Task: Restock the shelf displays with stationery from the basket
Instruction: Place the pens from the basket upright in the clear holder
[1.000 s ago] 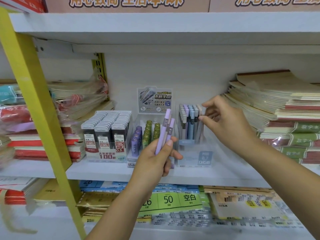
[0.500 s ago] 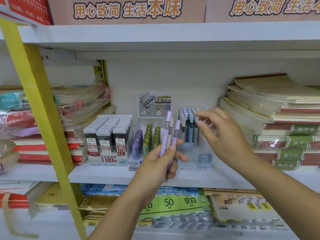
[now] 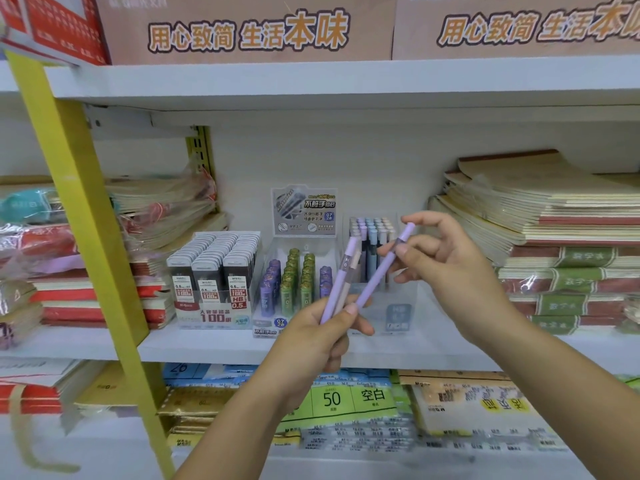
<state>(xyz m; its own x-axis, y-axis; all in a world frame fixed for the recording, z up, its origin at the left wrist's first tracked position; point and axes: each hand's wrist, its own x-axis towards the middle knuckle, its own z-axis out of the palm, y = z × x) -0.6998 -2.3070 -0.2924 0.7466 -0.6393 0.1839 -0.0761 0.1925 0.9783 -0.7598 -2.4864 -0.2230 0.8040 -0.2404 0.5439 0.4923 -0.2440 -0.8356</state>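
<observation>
Pencils [image 3: 341, 275] of slim pastel plastic stand bunched in the left hand [image 3: 322, 337], whose fingers are curled round their lower ends in front of the shelf [image 3: 207, 344]. The clearest one is lilac, with a darker translucent band near its top bearing small lettering; a paler, beige-toned barrel lies tight against it.

A third piece, the purple pencil [image 3: 379, 271], slants up to the right. Its lower end sits under the left thumb, and its upper part is pinched between thumb and forefinger of the right hand [image 3: 450, 271], the remaining fingers loosely spread. It has the same dark band below a rounded cap.

Just behind both hands stands a clear display box [image 3: 398, 317], holding upright pencils in lilac, blue and cream with their caps in neat rows. To its left is a tiered stand of lead tubes [image 3: 294, 282] in purple and green under a grey header card, then a tray of black lead cases [image 3: 214, 271].

Stacks of notebooks [image 3: 554, 237] fill the right end of the shelf and wrapped bundles the left. A yellow upright [image 3: 79, 202] crosses the foreground.
</observation>
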